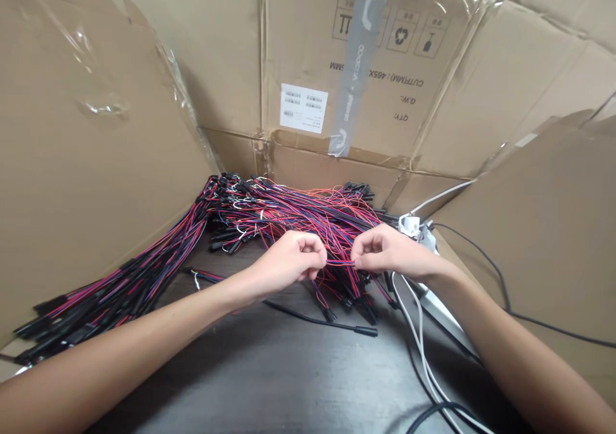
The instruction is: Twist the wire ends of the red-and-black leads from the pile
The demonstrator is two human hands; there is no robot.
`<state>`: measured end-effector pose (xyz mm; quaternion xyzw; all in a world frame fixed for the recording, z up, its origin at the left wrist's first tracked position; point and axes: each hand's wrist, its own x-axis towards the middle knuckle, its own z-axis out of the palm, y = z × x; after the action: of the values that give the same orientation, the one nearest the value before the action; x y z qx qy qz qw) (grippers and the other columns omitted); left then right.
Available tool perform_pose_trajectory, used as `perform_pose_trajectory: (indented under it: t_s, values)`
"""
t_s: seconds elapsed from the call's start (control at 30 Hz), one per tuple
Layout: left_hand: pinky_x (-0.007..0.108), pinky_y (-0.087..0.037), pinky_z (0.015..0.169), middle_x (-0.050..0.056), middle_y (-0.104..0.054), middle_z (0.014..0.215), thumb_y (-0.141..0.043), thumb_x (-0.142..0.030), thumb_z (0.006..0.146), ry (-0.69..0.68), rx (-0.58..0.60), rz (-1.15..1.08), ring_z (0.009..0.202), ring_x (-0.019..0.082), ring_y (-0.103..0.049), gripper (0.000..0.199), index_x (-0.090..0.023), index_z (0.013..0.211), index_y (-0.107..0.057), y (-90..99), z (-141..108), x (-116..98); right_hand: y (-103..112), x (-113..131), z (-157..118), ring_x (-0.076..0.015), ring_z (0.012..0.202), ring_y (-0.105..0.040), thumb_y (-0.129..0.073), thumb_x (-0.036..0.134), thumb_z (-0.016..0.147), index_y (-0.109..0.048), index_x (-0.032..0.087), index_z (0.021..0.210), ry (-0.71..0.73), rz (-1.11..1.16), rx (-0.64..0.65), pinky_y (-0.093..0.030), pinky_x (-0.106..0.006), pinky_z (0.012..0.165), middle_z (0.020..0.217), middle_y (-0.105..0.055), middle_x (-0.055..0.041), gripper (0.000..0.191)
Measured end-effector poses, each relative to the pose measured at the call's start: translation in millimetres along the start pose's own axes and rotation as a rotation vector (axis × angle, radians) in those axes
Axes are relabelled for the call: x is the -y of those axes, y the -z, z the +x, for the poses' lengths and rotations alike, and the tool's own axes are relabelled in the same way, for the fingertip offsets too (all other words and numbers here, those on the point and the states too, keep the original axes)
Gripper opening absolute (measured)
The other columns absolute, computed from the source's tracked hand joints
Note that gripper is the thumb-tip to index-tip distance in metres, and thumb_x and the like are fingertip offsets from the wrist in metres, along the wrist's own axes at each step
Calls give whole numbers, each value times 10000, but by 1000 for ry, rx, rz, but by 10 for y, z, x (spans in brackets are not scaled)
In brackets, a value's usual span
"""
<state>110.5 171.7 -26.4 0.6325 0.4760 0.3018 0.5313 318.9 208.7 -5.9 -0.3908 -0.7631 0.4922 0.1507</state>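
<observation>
Between my two hands a short stretch of thin red and blue wires (339, 262) runs level. My left hand (299, 257) pinches one end of that stretch between thumb and fingers. At the other end my right hand (378, 249) pinches the same wires. Right behind them lies a big heap of red and blue wire harnesses (298, 206) with black connectors. Under my left forearm, a single black-sheathed cable (317, 317) lies on the dark table, its plug pointing right; part of it is hidden by the arm.
A second bundle of harnesses (139, 280) fans out at the left. Cardboard walls (231, 55) stand around the dark table (289, 382). On the right are a white power strip (447, 318), a white plug (410, 225) and white cords (423, 350).
</observation>
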Motion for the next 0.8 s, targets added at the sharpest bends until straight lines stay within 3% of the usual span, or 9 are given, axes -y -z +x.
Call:
perform_pose_trajectory:
  t_s: [0.3,0.57,0.8]
  values:
    - [148,-330,378,-38,-575,581,-511,-220,737,52,19,4,430,55,-462,59,-168,711,-519,-5,11,63,-28,-11,26,-68,513,-433,-608,163,636,-618,130,632,-37,-30,1,-324,-207,510,563,-552,28,34]
    - [122,-300,361,-50,-559,573,-490,-174,742,-9,59,29,398,27,-426,49,-158,707,-521,7,24,81,-20,-9,10,-52,441,-366,-636,197,658,-608,134,618,-34,88,-51,-250,-192,419,479,-466,56,80]
    - [143,-343,352,-42,-568,580,-503,-198,730,-9,39,46,400,50,-473,45,-161,713,-525,-4,29,74,41,-3,-18,-56,450,-404,-667,223,682,-637,129,643,-38,45,-71,-268,-190,420,499,-503,40,107]
